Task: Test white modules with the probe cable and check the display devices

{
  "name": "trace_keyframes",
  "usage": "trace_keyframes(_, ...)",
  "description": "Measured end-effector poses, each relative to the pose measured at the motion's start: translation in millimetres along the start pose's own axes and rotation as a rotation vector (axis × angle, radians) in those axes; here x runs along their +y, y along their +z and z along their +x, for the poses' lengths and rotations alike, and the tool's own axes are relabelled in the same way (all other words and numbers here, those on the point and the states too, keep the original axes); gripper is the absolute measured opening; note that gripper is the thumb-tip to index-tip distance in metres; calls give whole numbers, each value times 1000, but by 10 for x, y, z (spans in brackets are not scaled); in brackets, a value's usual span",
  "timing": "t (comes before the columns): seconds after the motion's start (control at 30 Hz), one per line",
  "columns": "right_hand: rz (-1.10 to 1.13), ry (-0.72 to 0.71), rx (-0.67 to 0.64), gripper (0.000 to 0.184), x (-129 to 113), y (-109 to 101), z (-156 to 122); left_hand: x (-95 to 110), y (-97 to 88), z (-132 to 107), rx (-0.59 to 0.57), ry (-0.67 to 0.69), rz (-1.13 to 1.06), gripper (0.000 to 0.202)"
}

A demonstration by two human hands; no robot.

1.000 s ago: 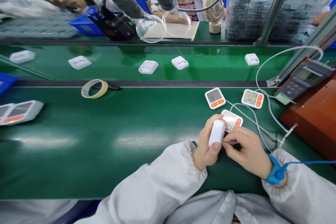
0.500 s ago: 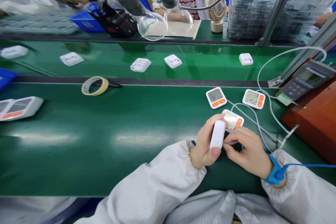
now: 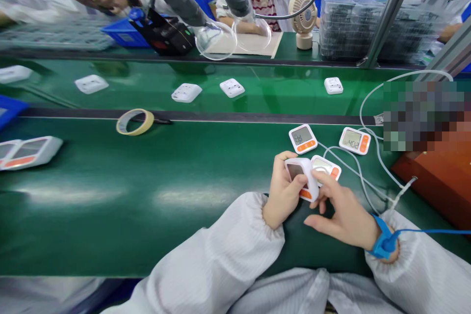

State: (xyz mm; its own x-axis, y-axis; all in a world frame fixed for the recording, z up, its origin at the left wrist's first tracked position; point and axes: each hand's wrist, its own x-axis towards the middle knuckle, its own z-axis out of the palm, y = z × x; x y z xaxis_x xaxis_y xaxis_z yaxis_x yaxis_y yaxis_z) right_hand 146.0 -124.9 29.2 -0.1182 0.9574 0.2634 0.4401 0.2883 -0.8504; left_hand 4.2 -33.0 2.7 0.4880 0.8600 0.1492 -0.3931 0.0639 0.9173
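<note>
My left hand (image 3: 280, 195) grips a white blood pressure monitor (image 3: 312, 184) with a dark screen and orange buttons, its thumb across the front. My right hand (image 3: 344, 213) is at that monitor's right side, thumb spread away and fingers apart; whether a fingertip touches the casing I cannot tell. Partly hidden behind the hands lies a second monitor (image 3: 334, 171). Farther back lie a lit monitor on the left (image 3: 303, 138) and another on the right (image 3: 354, 141). Pale air tubes (image 3: 362, 184) run among them. A blue strap (image 3: 384, 240) circles my right wrist.
An orange-brown box (image 3: 437, 171) stands at the right. A tape roll (image 3: 135, 122) lies left, near more monitors (image 3: 33, 153). White casings (image 3: 186, 92) sit on the green belt (image 3: 279, 93). Beyond are a small fan (image 3: 303, 19), clear trays (image 3: 349, 29) and co-workers.
My left hand has turned the monitor so its screen and orange buttons show. My right hand's thumb and fingers have spread apart. The white casings on the belt have shifted left.
</note>
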Motion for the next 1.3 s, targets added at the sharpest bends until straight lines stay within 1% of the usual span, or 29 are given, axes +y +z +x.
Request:
trace_keyframes(0.03, 8, 47, -24, 64, 9, 14, -5, 3, -2, 4, -7, -26, 21, 50)
trace_keyframes(0.07, 4, 91, -9, 66, 14, 20, -5, 9, -3, 5, -16, -34, 42, 48)
trace_keyframes(0.1, 5, 128, 29, 64, 16, 17, -1, 18, -2, 2, -33, -28, 55, 47)
trace_keyframes(0.13, 16, 163, 73, 60, 16, 6, 6, 29, 0, -4, -74, -20, 54, 50)
trace_keyframes(0.23, 60, 253, 177, 52, 15, -52, 39, 60, 4, -38, -291, -44, -1, 64)
trace_keyframes(0.27, 73, 270, 186, 50, 16, -70, 50, 67, 6, -50, -348, -70, -11, 68)
trace_keyframes(0.3, 85, 275, 185, 48, 19, -84, 59, 72, 7, -61, -378, -90, -12, 70)
trace_keyframes(0.43, 114, 251, 155, 47, 31, -92, 76, 76, 13, -75, -354, -112, -13, 64)
trace_keyframes(0.6, 166, 252, 144, 47, 24, -74, 74, 79, 18, -55, -358, -124, -38, 64)
trace_keyframes(0.77, 146, 247, 123, 51, 13, -82, 78, 90, 25, -46, -355, -135, -27, 62)
trace_keyframes(1.03, 141, 248, 140, 49, 7, -66, 81, 78, 19, -44, -356, -125, -24, 61)
trace_keyframes(1.3, 150, 258, 126, 49, 3, -74, 83, 77, 24, -45, -346, -111, -19, 61)
